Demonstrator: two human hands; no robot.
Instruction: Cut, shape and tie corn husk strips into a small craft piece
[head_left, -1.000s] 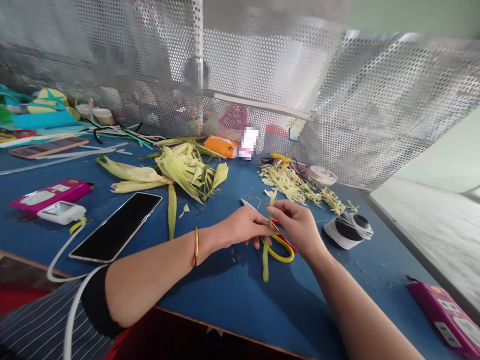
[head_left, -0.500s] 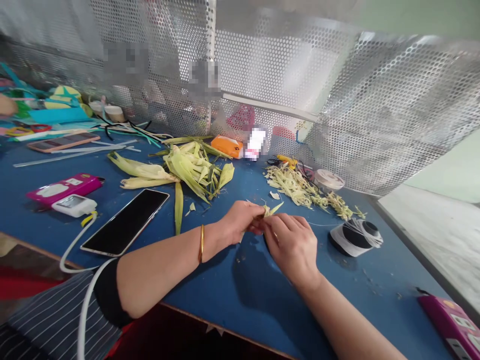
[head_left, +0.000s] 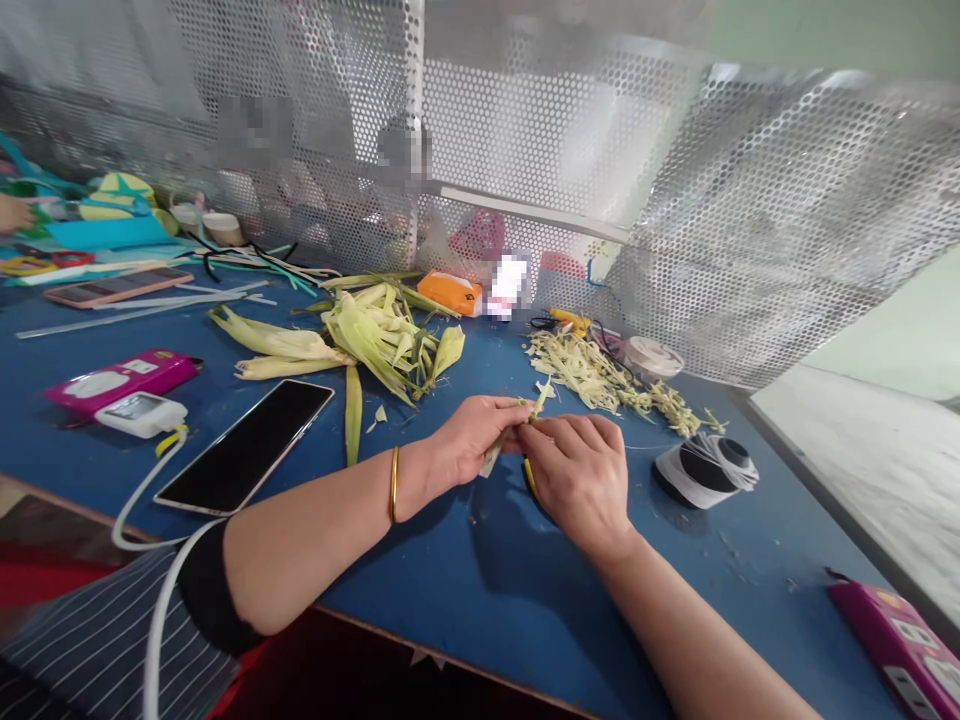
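Above the table (head_left: 450, 585), the right hand (head_left: 581, 475) and left hand (head_left: 480, 435) are pinching a husk strip (head_left: 491, 460) between nearly closed fingers, apparently folding it; the next move is probably calling for a firm grip. Husks (head_left: 375, 335) are lying beyond.

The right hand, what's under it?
A curved yellow edge peeks out beside the right hand, above the blue table. The hand covers the rest, so I can't tell what else is there.
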